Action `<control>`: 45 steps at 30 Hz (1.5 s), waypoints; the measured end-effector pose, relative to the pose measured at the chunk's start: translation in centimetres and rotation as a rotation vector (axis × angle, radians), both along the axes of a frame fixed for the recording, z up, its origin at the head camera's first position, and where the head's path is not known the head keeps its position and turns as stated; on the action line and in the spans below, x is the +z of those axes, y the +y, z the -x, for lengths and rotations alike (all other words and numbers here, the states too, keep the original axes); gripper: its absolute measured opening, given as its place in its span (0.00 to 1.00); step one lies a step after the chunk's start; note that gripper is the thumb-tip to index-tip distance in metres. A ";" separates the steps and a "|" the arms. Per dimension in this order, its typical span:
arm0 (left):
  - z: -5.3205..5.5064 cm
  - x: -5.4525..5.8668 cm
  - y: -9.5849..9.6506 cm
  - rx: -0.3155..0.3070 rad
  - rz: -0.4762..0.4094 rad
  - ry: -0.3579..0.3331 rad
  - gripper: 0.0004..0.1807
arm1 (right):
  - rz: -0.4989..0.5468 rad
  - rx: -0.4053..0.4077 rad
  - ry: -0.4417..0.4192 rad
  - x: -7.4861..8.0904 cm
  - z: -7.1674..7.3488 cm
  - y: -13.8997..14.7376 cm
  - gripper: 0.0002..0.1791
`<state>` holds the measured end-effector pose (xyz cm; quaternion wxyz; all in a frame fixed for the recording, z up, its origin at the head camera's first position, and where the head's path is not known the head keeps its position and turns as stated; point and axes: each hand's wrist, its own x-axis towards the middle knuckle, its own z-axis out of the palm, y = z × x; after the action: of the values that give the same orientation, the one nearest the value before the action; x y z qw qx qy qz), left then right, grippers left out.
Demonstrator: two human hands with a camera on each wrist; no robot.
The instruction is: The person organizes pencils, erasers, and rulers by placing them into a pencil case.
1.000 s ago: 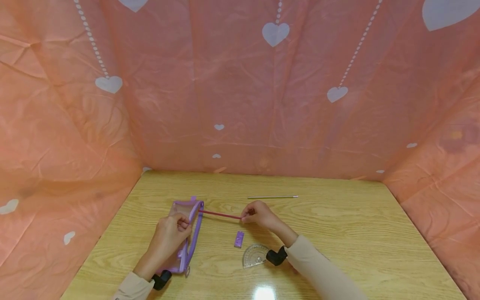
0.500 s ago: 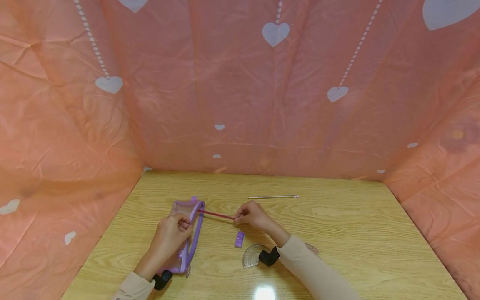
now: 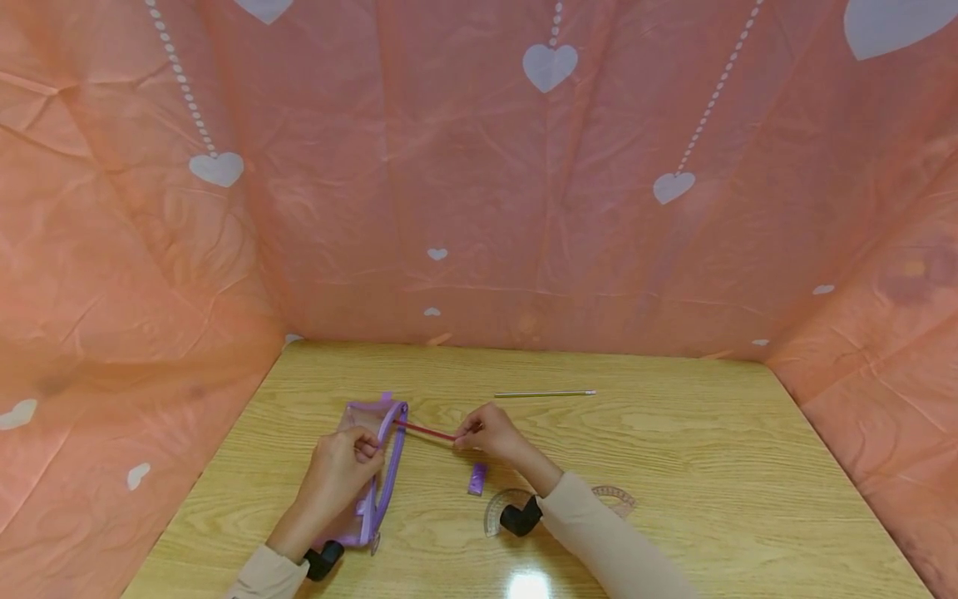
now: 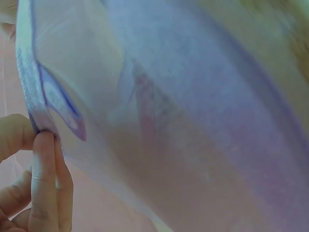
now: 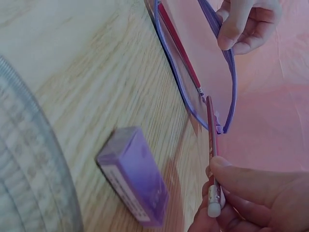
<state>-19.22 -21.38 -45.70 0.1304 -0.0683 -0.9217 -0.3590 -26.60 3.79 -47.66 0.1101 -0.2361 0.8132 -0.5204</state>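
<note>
Unlike the head view, the right wrist view shows a second red stick (image 5: 179,47) inside the pouch (image 3: 391,482), whose edge the left hand (image 3: 344,466) pinches. The right hand (image 3: 490,431), pinching the red pencil (image 3: 422,430) near its white eraser end (image 5: 214,209), has shifted closer to the left. The pencil's long axis runs crosswise, leftward from the right hand into the pouch's opening.

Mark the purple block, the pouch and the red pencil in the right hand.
Purple block (image 5: 139,170): right wrist view, its broad face.
Pouch (image 3: 392,481): head view, its zip edge.
Held red pencil (image 5: 212,137): right wrist view, its shaft.
</note>
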 end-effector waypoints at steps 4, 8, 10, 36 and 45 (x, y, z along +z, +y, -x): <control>0.0 0.0 0.0 -0.001 -0.002 0.005 0.05 | 0.004 -0.018 -0.015 -0.1 -0.1 -0.3 0.02; -0.1 -0.1 0.0 0.003 0.003 0.002 0.04 | -0.012 -0.034 -0.013 -0.2 -0.2 -0.7 0.02; -0.1 -0.1 0.0 0.005 0.006 0.002 0.04 | -0.015 -0.035 -0.008 -0.1 -0.3 -0.9 0.02; 0.0 -0.4 0.2 -0.001 -0.004 0.000 0.03 | 0.022 -0.123 -0.117 -0.2 -0.7 -3.6 0.02; 0.1 -0.4 0.3 -0.006 -0.005 0.021 0.04 | 0.044 -0.145 -0.119 -0.3 -0.7 -4.4 0.02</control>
<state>-19.29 -21.10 -46.05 0.1390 -0.0744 -0.9191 -0.3610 -25.87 -0.61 -47.97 0.1150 -0.1479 0.8086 -0.5577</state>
